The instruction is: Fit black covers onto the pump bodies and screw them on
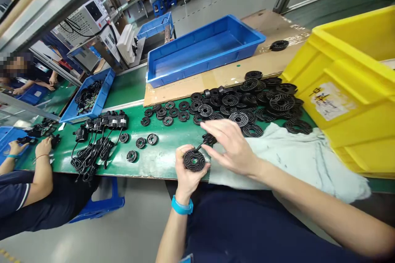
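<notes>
My left hand [189, 172] is closed around a round black disc [194, 160] with a curved slot pattern and a small opening in its middle. A short dark cord or stem rises from behind the disc toward the right. Just above it, my right hand [231, 144] is open, its thumb and fingers spread apart. Between those fingers a small black part [209, 139] shows; whether it touches my hand I cannot tell. Beyond my hands lies a large pile of black patterned discs [230, 100], with smaller black rings [173, 112] to its left.
A white cloth [284, 152] lies right, beside a yellow bin [348, 90]. A blue tray [203, 49] rests on cardboard behind the pile. Black cabled units [98, 148] lie left, near a blue bin of cables [89, 94]. A co-worker's hands [43, 148] work at far left.
</notes>
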Demonstrator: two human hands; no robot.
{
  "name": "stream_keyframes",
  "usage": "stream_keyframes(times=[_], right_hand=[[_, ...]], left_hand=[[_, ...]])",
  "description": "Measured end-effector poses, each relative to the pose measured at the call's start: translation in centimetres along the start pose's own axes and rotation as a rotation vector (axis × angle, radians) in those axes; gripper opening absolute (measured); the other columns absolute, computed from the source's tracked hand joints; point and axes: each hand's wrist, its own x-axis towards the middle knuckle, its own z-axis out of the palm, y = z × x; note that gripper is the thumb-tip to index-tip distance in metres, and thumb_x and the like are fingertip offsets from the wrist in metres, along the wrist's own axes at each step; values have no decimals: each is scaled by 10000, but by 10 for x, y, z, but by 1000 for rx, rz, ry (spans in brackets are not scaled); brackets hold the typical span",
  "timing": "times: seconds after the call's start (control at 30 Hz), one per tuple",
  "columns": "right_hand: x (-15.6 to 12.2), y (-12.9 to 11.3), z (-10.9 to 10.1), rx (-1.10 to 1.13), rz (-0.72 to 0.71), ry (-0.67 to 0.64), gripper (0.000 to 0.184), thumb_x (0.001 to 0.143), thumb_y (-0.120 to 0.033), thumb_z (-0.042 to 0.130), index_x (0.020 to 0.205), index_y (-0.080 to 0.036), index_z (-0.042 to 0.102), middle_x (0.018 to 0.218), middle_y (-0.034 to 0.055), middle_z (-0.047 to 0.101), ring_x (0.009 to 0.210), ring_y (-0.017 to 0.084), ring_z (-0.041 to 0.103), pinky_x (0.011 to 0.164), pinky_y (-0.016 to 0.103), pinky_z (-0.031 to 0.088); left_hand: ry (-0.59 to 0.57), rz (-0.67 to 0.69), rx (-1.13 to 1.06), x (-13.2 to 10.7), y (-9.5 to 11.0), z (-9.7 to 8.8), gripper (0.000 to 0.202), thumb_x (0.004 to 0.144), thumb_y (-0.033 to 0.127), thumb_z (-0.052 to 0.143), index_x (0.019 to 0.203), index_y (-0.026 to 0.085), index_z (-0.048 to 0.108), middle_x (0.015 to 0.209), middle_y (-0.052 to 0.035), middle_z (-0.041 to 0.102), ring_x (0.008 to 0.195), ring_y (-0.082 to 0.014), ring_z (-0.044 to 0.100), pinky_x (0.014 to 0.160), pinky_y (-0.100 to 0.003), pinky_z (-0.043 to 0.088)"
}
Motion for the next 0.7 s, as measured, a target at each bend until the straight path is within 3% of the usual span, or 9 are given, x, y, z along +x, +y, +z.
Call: stream_keyframes(times=[0.07, 0.13, 0.27, 0.4, 0.53, 0.7], right_hand=[[17, 6, -8, 81, -35, -196, 186, 1064, -290, 579, 1074, -173, 724, 1038, 108, 775, 1003, 242, 696, 929, 438, 535], [27, 2, -14, 151, -35, -297, 254, 1089, -269, 535, 928, -175, 708, 811, 48, 718, 794, 184, 638, 787, 352, 527], [24, -32, -15, -95, -220, -191, 295, 1064, -154, 524, 832, -127, 704, 635, 30, 569, 652, 188, 482, 644, 349, 438], [9, -69, -10, -382, -422, -182, 226, 975, -19, 532, 917, -9, 750, 659, 103, 636, 649, 230, 524, 637, 397, 439], [5, -86, -3, -490, -426, -186, 254, 926, 35, 493, 956, 35, 745, 718, 169, 690, 711, 276, 610, 682, 436, 475], [14, -87, 2, -533, -427, -210, 299, 938, 15, 463, 912, -24, 758, 733, 157, 710, 723, 263, 631, 697, 414, 503]], left_hand=[[14, 14, -1, -3, -1, 2, 531, 834, 388, 870, 1256, 278, 567, 1195, -73, 634, 1159, -238, 654, 1033, -411, 540], [38, 7, -1, -5, -4, 4, 535, 848, 363, 861, 1278, 289, 553, 1200, -67, 630, 1150, -225, 651, 1031, -403, 540], [95, 32, 46, -7, -9, 9, 496, 895, 336, 808, 1308, 292, 537, 1201, -67, 605, 1127, -214, 639, 996, -381, 546], [112, 92, 102, -8, -8, 11, 366, 980, 302, 671, 1318, 291, 529, 1200, -75, 604, 1136, -225, 622, 998, -403, 539], [107, 41, 103, -7, 2, 10, 289, 1015, 260, 552, 1304, 274, 529, 1214, -93, 612, 1165, -242, 616, 1037, -449, 525], [142, -111, 65, -6, 10, 8, 317, 940, 265, 634, 1242, 247, 544, 1211, -101, 622, 1165, -262, 624, 1071, -464, 515]])
